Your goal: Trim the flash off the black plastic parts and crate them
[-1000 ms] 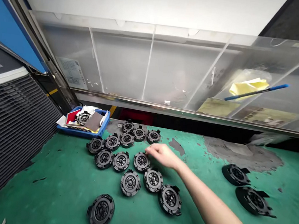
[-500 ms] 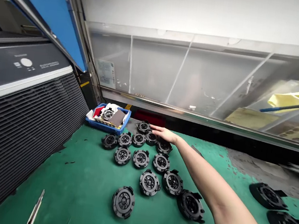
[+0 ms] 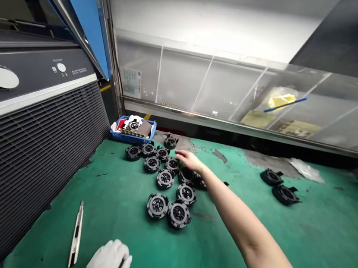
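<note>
Several round black parts lie in a loose cluster on the green mat, many touching one another. Over the right side of the cluster reaches my bare right hand, its fingers stretched toward the left and its palm against or just above the parts. Parts under its wrist are partly hidden. My left hand, in a white glove, is low in the view near the bottom edge, thumb apart from the fingers, with nothing seen in it. A utility knife lies to its left.
Behind the cluster stands a blue tray with papers and a part inside. Two more black parts lie at the right on the mat. A ribbed dark machine borders the left, and a clear panel the back.
The view has shifted, bringing my gloved left hand and the whole knife into sight. The front black parts now sit closer together, nearer the rest. My right hand remains stretched over the cluster.
</note>
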Demonstrator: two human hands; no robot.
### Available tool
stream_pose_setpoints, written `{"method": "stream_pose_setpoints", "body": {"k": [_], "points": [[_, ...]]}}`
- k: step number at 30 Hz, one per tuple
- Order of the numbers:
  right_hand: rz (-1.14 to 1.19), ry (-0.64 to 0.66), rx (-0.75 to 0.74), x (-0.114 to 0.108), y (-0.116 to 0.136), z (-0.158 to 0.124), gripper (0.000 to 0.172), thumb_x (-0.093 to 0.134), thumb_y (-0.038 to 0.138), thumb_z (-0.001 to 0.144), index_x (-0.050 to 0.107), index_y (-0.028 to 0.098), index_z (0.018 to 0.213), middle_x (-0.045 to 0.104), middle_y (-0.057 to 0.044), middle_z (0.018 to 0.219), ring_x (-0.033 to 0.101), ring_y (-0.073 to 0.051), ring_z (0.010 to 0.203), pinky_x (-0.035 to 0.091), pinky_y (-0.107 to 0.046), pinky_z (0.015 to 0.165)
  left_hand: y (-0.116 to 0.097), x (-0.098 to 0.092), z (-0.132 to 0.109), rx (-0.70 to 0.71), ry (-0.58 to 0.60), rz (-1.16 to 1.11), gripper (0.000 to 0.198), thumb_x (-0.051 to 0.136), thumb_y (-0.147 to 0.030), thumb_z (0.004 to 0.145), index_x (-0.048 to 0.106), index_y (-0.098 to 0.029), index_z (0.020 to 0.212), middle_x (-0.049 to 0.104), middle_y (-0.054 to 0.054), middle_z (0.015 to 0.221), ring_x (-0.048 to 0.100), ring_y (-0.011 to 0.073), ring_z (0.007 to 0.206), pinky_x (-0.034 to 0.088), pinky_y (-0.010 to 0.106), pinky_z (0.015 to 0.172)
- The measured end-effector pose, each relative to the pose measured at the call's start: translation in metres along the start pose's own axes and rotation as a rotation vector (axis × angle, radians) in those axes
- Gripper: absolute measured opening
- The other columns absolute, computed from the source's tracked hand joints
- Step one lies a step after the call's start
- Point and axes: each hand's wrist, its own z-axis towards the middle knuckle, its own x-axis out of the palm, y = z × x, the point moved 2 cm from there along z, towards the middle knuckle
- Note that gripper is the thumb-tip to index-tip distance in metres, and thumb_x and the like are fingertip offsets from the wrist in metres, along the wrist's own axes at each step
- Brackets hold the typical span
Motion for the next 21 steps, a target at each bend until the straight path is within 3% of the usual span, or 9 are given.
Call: {"method": "stream_pose_setpoints", "body": {"k": [3, 5, 8, 10, 12, 14, 17, 19, 21], "points": [[-0.029, -0.226, 0.033, 0.001, 0.023, -0.062, 0.038, 0.059, 0.045, 0.107, 0.064, 0.022, 0.136, 0.064, -0.012, 0.142, 0.063, -0.027, 0.128, 0.05, -0.054, 0.113, 0.004, -0.01, 0.003, -0.045, 0.017, -0.182, 0.023, 0.048, -0.024, 0.101, 0.069, -0.024, 0.11, 0.071, 0.005, 0.1, 0.071, 0.0226, 0.092, 0.056, 0.037, 0.087], [-0.048, -0.294, 0.037, 0.023, 0.043, -0.119, 0.036, 0.048, 0.043, 0.111, 0.065, 0.025, 0.137, 0.069, -0.011, 0.135, 0.065, -0.025, 0.124, 0.05, -0.048, 0.114, 0.002, -0.025, 0.014, -0.059, 0.071, -0.326, 0.041, 0.053, -0.028, 0.099, 0.058, -0.022, 0.139, 0.07, 0.007, 0.115, 0.072, 0.0192, 0.088, 0.06, 0.034, 0.085], [-0.077, -0.262, 0.025, 0.093, 0.077, -0.204, 0.036, 0.043, 0.042, 0.111, 0.071, 0.027, 0.127, 0.075, -0.008, 0.116, 0.072, -0.022, 0.104, 0.059, -0.038, 0.097, -0.014, -0.059, 0.051, 0.167, -0.024, -0.203, 0.069, 0.064, -0.033, 0.093, 0.043, -0.013, 0.156, 0.058, 0.02, 0.144, 0.067, 0.0284, 0.124, 0.055, 0.042, 0.11], [-0.108, -0.203, 0.005, 0.148, 0.096, -0.243, 0.034, 0.047, 0.041, 0.109, 0.072, 0.028, 0.128, 0.075, -0.007, 0.106, 0.073, -0.022, 0.096, 0.061, -0.036, 0.09, -0.026, -0.078, 0.082, 0.298, -0.032, -0.157, 0.079, 0.071, -0.038, 0.088, 0.041, -0.021, 0.159, 0.043, 0.019, 0.162, 0.048, 0.0376, 0.148, 0.043, 0.051, 0.124], [-0.169, -0.222, 0.041, 0.191, 0.107, -0.262, 0.043, 0.041, 0.036, 0.11, 0.061, 0.02, 0.145, 0.073, -0.011, 0.103, 0.072, -0.024, 0.091, 0.061, -0.038, 0.084, -0.034, -0.091, 0.109, 0.437, 0.031, -0.106, 0.079, 0.078, -0.035, 0.08, 0.05, -0.027, 0.154, 0.038, 0.016, 0.167, 0.047, 0.0431, 0.148, 0.043, 0.056, 0.122], [-0.243, -0.24, 0.074, 0.217, 0.11, -0.266, 0.044, 0.038, 0.033, 0.11, 0.06, 0.017, 0.145, 0.071, -0.013, 0.101, 0.071, -0.025, 0.087, 0.06, -0.039, 0.08, -0.035, -0.097, 0.13, 0.567, 0.117, -0.048, 0.082, 0.087, -0.036, 0.069, 0.058, -0.03, 0.146, 0.04, 0.016, 0.166, 0.056, 0.0466, 0.138, 0.05, 0.059, 0.114], [-0.346, -0.229, 0.069, 0.233, 0.118, -0.264, 0.035, 0.04, 0.031, 0.11, 0.071, 0.018, 0.12, 0.069, -0.011, 0.093, 0.067, -0.024, 0.083, 0.056, -0.037, 0.077, -0.032, -0.101, 0.15, 0.705, 0.183, 0.03, 0.083, 0.091, -0.034, 0.064, 0.062, -0.032, 0.142, 0.047, 0.014, 0.161, 0.061, 0.0447, 0.132, 0.053, 0.057, 0.11], [-0.396, -0.2, 0.022, 0.243, 0.132, -0.263, 0.032, 0.044, 0.033, 0.11, 0.071, 0.019, 0.099, 0.066, -0.008, 0.084, 0.064, -0.022, 0.077, 0.052, -0.034, 0.074, -0.031, -0.101, 0.157, 0.767, 0.201, 0.067, 0.071, 0.09, -0.035, 0.067, 0.066, -0.031, 0.134, 0.057, 0.011, 0.149, 0.065, 0.0386, 0.126, 0.054, 0.05, 0.109], [-0.434, -0.153, -0.068, 0.261, 0.153, -0.258, 0.028, 0.052, 0.036, 0.107, 0.07, 0.021, 0.093, 0.065, -0.005, 0.08, 0.061, -0.019, 0.074, 0.049, -0.031, 0.071, -0.032, -0.102, 0.159, 0.806, 0.206, 0.093, 0.062, 0.09, -0.041, 0.069, 0.068, -0.029, 0.125, 0.063, 0.01, 0.135, 0.069, 0.0336, 0.118, 0.056, 0.043, 0.104]]}}
